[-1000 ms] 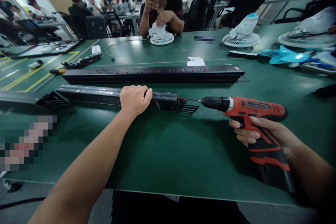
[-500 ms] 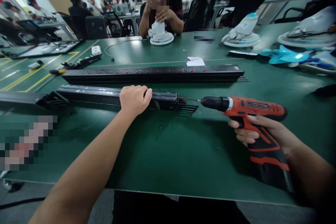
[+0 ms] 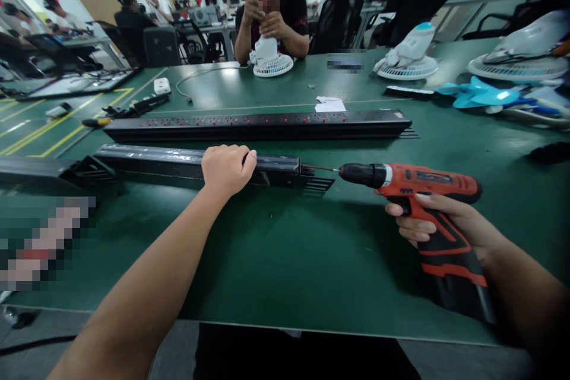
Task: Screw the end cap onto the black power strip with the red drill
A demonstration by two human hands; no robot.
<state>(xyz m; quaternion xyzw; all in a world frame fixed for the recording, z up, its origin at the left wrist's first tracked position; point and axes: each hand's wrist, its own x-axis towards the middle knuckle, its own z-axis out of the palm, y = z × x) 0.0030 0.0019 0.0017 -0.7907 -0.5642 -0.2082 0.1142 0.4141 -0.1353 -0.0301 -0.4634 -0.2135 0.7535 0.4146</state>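
Note:
My left hand [image 3: 228, 169] is closed over the top of a long black power strip housing [image 3: 155, 160] that lies across the green table [image 3: 285, 261]. My right hand [image 3: 439, 225] grips the handle of a red and black cordless drill [image 3: 423, 187]. The drill points left, and its thin bit meets the ribbed right end of the housing [image 3: 314, 178].
A second long black power strip [image 3: 258, 124] with red switches lies just behind. Small white desk fans [image 3: 271, 59], blue fan blades [image 3: 483, 95], paper scraps and a yellow-handled screwdriver [image 3: 95, 122] sit farther back. A person sits opposite holding a fan; others work at far tables.
Almost nothing has moved. Both hands and the drill keep their places; the view shifts slightly. The person opposite has raised a hand.

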